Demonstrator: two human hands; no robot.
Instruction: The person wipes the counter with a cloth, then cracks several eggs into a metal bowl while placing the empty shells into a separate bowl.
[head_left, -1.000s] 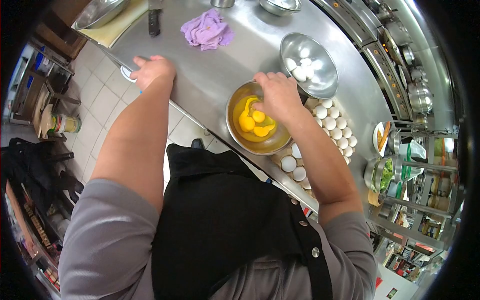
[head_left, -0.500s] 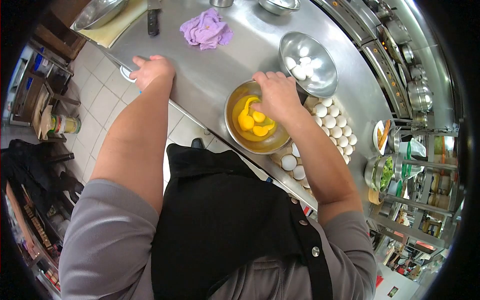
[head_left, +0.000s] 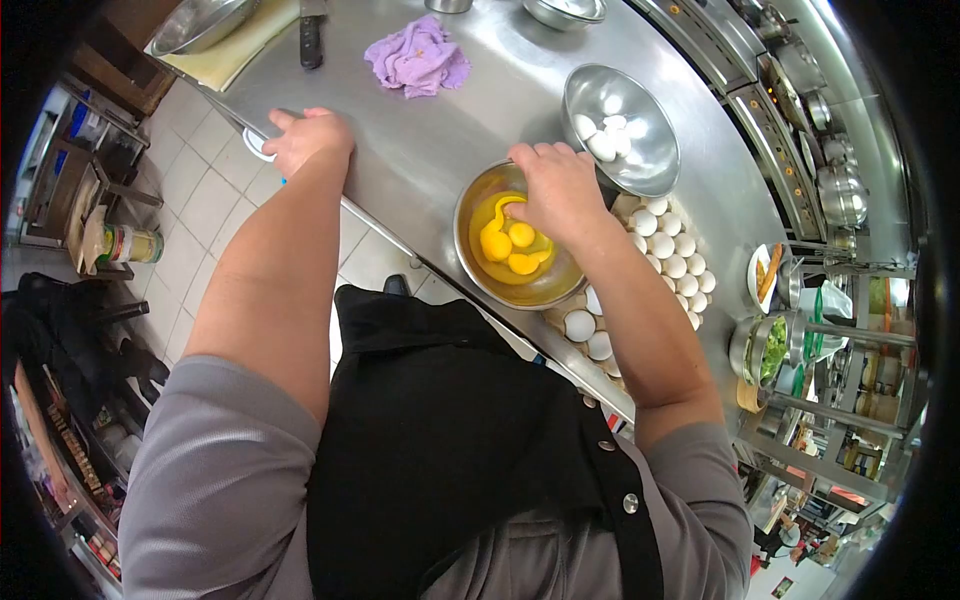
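My left hand (head_left: pixel 309 143) rests on the edge of the steel counter (head_left: pixel 400 150), with fingers apart and nothing held. My right hand (head_left: pixel 560 192) grips the far rim of a metal bowl (head_left: pixel 480 283), thumb inside and fingers over the outside. Several yellow yolks (head_left: pixel 497 246) in clear egg white lie in that bowl. Beside it, partly under my right forearm, is a carton of white eggs (head_left: pixel 661 245). A second metal bowl (head_left: pixel 652 170) beyond my right hand holds several white eggshells or eggs (head_left: pixel 602 146); I cannot tell which.
A crumpled purple cloth (head_left: pixel 417 57) lies on the counter, near a black-handled knife (head_left: pixel 311 45). At the far left sits a bowl (head_left: pixel 203 25) on a yellowish board (head_left: pixel 225 68). To the right are a bowl of greens (head_left: pixel 774 348) and a stove front (head_left: pixel 775 150).
The whole view has shifted very slightly. Both hands keep their places on the counter edge and the bowl rim.
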